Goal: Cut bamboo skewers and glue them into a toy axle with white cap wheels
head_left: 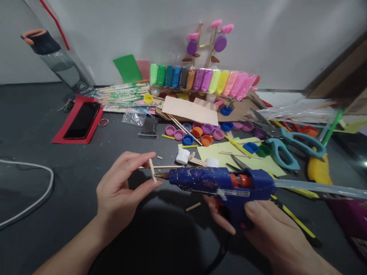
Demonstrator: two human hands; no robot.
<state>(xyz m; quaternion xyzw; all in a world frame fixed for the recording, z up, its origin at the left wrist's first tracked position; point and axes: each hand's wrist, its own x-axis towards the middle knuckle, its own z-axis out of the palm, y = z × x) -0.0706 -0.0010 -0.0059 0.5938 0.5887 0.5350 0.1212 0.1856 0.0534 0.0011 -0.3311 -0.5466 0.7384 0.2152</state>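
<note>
Between the thumb and forefinger of my left hand (126,183) is a short wooden stick (152,170), pinched by its two ends and nearly upright. My right hand (266,225) grips a blue hot glue gun (200,179) by its handle, with a clear glue stick (315,186) coming out of the back. The gun's nozzle points left and its tip is at the stick, seemingly touching it. Behind the nozzle lies a longer thin stick (169,166). A small cut piece of wood (193,207) rests on the table below the gun.
Coloured bottle caps (197,132), white caps (182,156) and blue-handled scissors (283,152) lie beyond the gun. A yellow cutter (298,221) is near my right wrist. A phone (82,120) on red paper and a tilted-looking bottle (63,65) stand left. Clay packets (200,81) line the back.
</note>
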